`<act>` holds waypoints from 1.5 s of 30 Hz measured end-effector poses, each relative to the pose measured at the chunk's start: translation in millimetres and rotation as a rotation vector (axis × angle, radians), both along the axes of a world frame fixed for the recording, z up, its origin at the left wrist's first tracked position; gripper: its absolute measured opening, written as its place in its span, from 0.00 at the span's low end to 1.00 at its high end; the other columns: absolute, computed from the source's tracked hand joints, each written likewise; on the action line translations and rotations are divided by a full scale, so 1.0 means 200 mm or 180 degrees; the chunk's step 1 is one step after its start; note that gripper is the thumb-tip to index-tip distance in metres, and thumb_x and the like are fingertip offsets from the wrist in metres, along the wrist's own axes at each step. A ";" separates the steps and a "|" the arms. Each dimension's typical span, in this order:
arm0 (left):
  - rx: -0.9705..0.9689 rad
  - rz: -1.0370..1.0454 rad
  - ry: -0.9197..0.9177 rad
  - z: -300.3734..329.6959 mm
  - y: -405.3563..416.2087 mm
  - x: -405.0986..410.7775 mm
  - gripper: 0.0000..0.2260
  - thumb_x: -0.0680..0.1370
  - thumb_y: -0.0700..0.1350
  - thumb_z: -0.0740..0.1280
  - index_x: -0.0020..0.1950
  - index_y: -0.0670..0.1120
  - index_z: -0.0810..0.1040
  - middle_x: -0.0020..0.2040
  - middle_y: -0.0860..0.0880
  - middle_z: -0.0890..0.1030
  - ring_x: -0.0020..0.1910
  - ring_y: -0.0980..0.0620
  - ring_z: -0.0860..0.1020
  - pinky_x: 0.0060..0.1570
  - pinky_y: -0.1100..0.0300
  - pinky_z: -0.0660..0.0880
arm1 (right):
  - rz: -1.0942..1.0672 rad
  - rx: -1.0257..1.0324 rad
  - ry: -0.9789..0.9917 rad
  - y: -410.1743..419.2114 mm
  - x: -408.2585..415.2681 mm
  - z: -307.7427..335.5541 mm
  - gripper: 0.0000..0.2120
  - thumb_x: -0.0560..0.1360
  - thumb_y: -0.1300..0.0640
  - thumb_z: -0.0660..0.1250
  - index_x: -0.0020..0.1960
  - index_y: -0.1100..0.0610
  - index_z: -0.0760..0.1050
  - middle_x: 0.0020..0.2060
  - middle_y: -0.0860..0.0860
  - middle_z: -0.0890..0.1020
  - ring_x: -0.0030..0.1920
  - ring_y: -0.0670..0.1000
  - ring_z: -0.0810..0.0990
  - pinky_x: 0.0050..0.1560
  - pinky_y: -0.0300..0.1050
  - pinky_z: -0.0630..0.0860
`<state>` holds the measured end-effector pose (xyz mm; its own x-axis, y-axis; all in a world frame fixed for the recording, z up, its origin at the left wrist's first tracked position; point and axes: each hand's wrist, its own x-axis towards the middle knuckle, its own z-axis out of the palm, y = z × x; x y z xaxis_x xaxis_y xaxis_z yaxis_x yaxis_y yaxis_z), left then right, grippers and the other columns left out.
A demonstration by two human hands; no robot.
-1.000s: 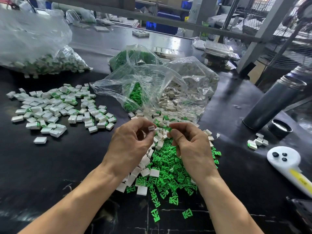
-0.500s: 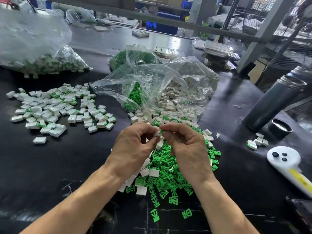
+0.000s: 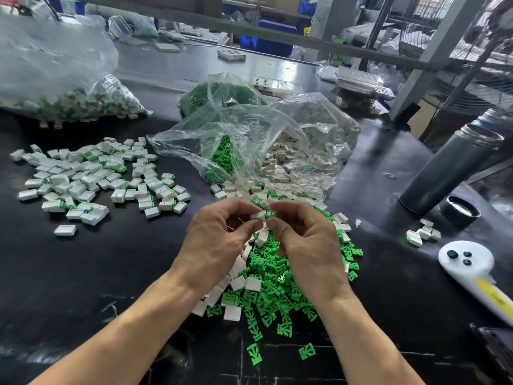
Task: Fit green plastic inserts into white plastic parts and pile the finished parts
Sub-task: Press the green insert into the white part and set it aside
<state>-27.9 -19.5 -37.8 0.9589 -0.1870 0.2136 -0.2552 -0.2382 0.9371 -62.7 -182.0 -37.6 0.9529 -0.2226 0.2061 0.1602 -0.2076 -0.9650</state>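
My left hand (image 3: 219, 240) pinches a small white plastic part (image 3: 257, 216) between thumb and forefinger. Fingertip to fingertip with it, my right hand (image 3: 308, 245) pinches a green insert (image 3: 269, 215) that meets the white part. Both hands hover above a heap of loose green inserts (image 3: 274, 276) mixed with white parts (image 3: 238, 283) on the black table. A spread pile of finished white-and-green parts (image 3: 91, 176) lies to the left.
Open clear bags of green inserts (image 3: 219, 159) and white parts (image 3: 288, 157) lie behind my hands. A large bag of finished parts (image 3: 69, 104) sits far left. At the right stand a dark flask (image 3: 447, 173), its cap (image 3: 459, 212), a white controller (image 3: 472, 268) and a few parts (image 3: 423, 234).
My hands came together from slightly apart; the green insert in my right hand now meets the white part in my left. Both hands dropped a little toward the heap.
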 end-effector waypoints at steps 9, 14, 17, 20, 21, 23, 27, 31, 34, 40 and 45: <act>-0.0468 -0.0249 0.0218 0.02 0.01 0.00 0.05 0.76 0.42 0.76 0.50 0.50 0.85 0.40 0.55 0.85 0.36 0.62 0.79 0.38 0.68 0.75 | 0.0211 0.0602 0.0159 0.00 0.00 0.02 0.02 0.77 0.63 0.74 0.47 0.57 0.84 0.31 0.52 0.82 0.30 0.50 0.77 0.30 0.41 0.76; -0.0575 -0.0180 0.0329 0.05 0.01 0.00 0.05 0.74 0.40 0.77 0.49 0.47 0.86 0.40 0.54 0.86 0.33 0.63 0.78 0.36 0.69 0.75 | 0.0103 0.0048 0.0133 0.00 -0.01 0.00 0.06 0.77 0.61 0.74 0.46 0.51 0.84 0.33 0.46 0.83 0.32 0.45 0.79 0.32 0.39 0.77; -0.0536 -0.0189 0.0363 0.06 0.01 0.00 0.05 0.74 0.38 0.77 0.47 0.47 0.86 0.39 0.54 0.86 0.33 0.64 0.79 0.36 0.70 0.75 | 0.0055 -0.0184 0.0160 0.00 -0.01 0.00 0.06 0.77 0.60 0.75 0.46 0.49 0.84 0.33 0.43 0.83 0.33 0.43 0.80 0.34 0.39 0.77; -0.0409 -0.0222 0.0365 0.07 0.02 -0.01 0.06 0.74 0.37 0.76 0.46 0.47 0.86 0.38 0.55 0.86 0.34 0.64 0.80 0.37 0.71 0.75 | 0.0032 -0.0627 0.0125 0.00 -0.02 0.01 0.05 0.77 0.58 0.75 0.47 0.48 0.83 0.35 0.41 0.83 0.35 0.43 0.81 0.37 0.39 0.77; -0.0375 -0.0221 0.0355 0.07 0.02 -0.01 0.06 0.74 0.36 0.76 0.46 0.47 0.86 0.38 0.55 0.86 0.35 0.64 0.81 0.37 0.71 0.75 | 0.0020 -0.0742 0.0103 0.00 -0.02 0.01 0.05 0.77 0.58 0.75 0.47 0.48 0.83 0.35 0.40 0.83 0.35 0.43 0.81 0.37 0.38 0.77; -0.0315 -0.0215 0.0331 0.08 0.02 -0.01 0.07 0.73 0.35 0.76 0.45 0.46 0.86 0.38 0.55 0.86 0.35 0.64 0.81 0.37 0.71 0.75 | -0.0013 -0.0937 0.0054 0.00 -0.02 0.01 0.06 0.77 0.59 0.75 0.47 0.49 0.83 0.34 0.39 0.82 0.33 0.42 0.80 0.34 0.35 0.75; -0.0219 -0.0198 0.0312 0.09 0.02 -0.01 0.08 0.73 0.33 0.76 0.46 0.45 0.86 0.40 0.52 0.87 0.40 0.58 0.84 0.42 0.67 0.79 | -0.0052 -0.1173 -0.0027 0.01 -0.03 0.03 0.05 0.77 0.61 0.75 0.46 0.53 0.83 0.31 0.42 0.80 0.31 0.42 0.78 0.34 0.33 0.71; -0.0126 -0.0163 0.0253 0.09 0.02 -0.01 0.08 0.73 0.32 0.76 0.46 0.45 0.86 0.41 0.51 0.87 0.43 0.54 0.85 0.47 0.61 0.83 | -0.0163 -0.1638 -0.0270 0.04 -0.05 0.05 0.02 0.76 0.63 0.75 0.46 0.57 0.83 0.36 0.45 0.82 0.35 0.43 0.77 0.37 0.37 0.72; -0.0023 -0.0152 0.0189 0.09 0.03 -0.01 0.10 0.73 0.32 0.76 0.45 0.47 0.86 0.41 0.51 0.86 0.43 0.53 0.85 0.49 0.57 0.84 | -0.0217 -0.1900 -0.0418 0.06 -0.05 0.06 0.01 0.77 0.64 0.73 0.47 0.60 0.83 0.39 0.48 0.83 0.40 0.48 0.80 0.42 0.45 0.76; 0.0289 -0.0198 -0.0022 0.08 0.03 -0.01 0.10 0.73 0.32 0.76 0.45 0.47 0.87 0.42 0.54 0.86 0.43 0.56 0.84 0.49 0.57 0.83 | -0.0243 -0.2104 -0.0448 0.07 -0.06 0.05 0.02 0.77 0.65 0.73 0.47 0.59 0.83 0.40 0.50 0.83 0.41 0.50 0.80 0.43 0.50 0.78; -0.0042 -0.0201 0.0248 0.07 0.03 -0.01 0.09 0.73 0.31 0.76 0.45 0.45 0.87 0.39 0.53 0.86 0.38 0.60 0.84 0.40 0.68 0.78 | -0.0221 -0.1472 -0.0192 0.05 -0.04 0.03 0.04 0.76 0.64 0.74 0.46 0.56 0.84 0.31 0.43 0.80 0.32 0.43 0.78 0.34 0.34 0.71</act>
